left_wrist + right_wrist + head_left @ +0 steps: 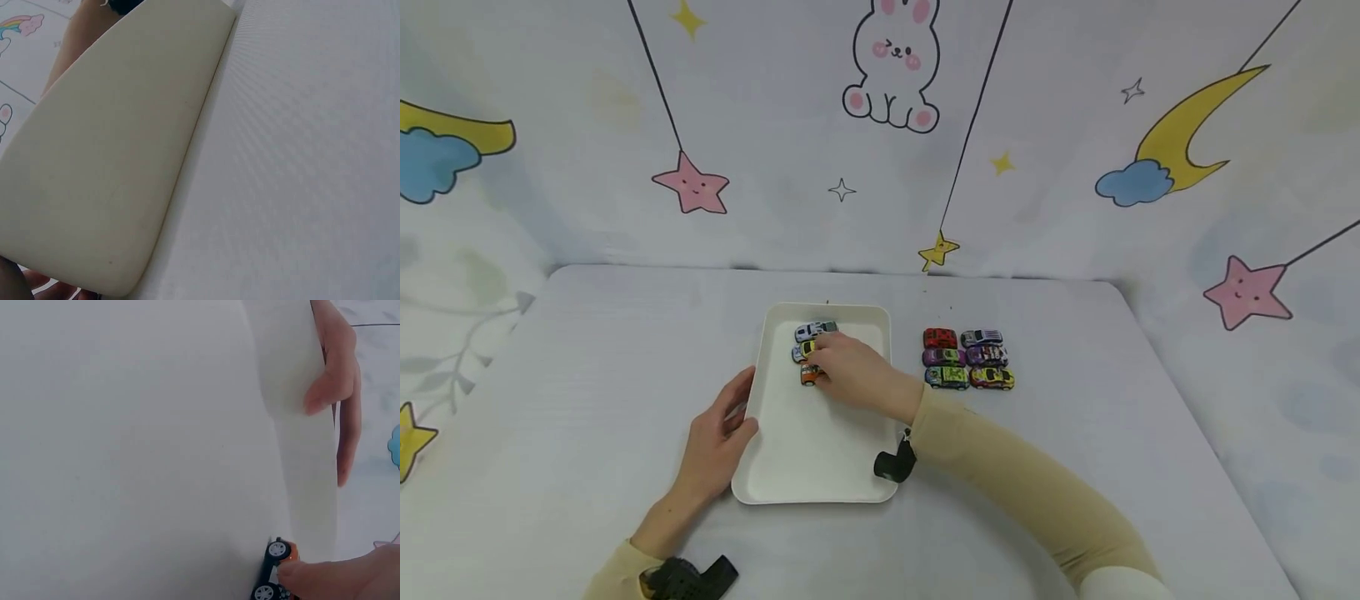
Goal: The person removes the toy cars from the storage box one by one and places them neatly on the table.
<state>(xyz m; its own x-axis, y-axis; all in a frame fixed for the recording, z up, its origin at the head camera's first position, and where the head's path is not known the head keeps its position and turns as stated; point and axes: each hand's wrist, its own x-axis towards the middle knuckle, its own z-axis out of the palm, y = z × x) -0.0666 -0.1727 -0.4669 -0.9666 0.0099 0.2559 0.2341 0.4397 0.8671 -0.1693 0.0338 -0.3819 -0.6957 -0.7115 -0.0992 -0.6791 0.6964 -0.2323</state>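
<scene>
A white rectangular tray [812, 454] lies on the table. My left hand [718, 437] grips its left side, with the thumb over the rim and the fingers outside; the right wrist view also shows this left hand [337, 375]. Inside the tray, my right hand [859, 375] pinches an orange toy car [808, 376] near the left wall. In the right wrist view a digit presses on that orange car [273, 575], two of its wheels showing. Behind it are a yellow toy car [802, 351], partly covered by the fingers, and a silver-white toy car [815, 331].
Right of the tray, several toy cars stand in two columns, among them a red one [940, 337], a purple one [943, 357] and a yellow one [992, 378]. Printed cloth [775, 108] hangs behind the white table [1075, 467]. My right forearm crosses the tray's right rim.
</scene>
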